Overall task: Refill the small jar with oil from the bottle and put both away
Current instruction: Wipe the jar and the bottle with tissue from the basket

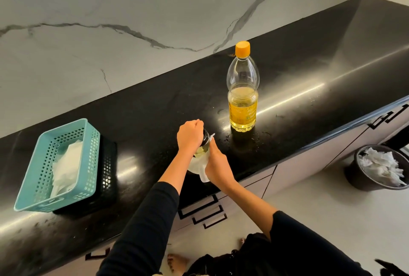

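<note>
Glass, probably oil-slick and breakable, the small jar (203, 143) is held near the desk's (155, 103) front edge. The left hand (190, 136) curls its fingers (197, 124) round the lid, and the right hand (218, 166) holds a tissue (197, 168) against its side. The body looks like the safest place to grip.

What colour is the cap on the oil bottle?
Orange-yellow; the cap on the oil bottle shows best in the head view.

A clear plastic bottle (242, 89) of yellow oil is topped by an orange cap (242, 49); a teal perforated basket (58, 165) is seen left on the glossy black counter (155, 103); the far white wall (110, 21) is veined grey.
</note>
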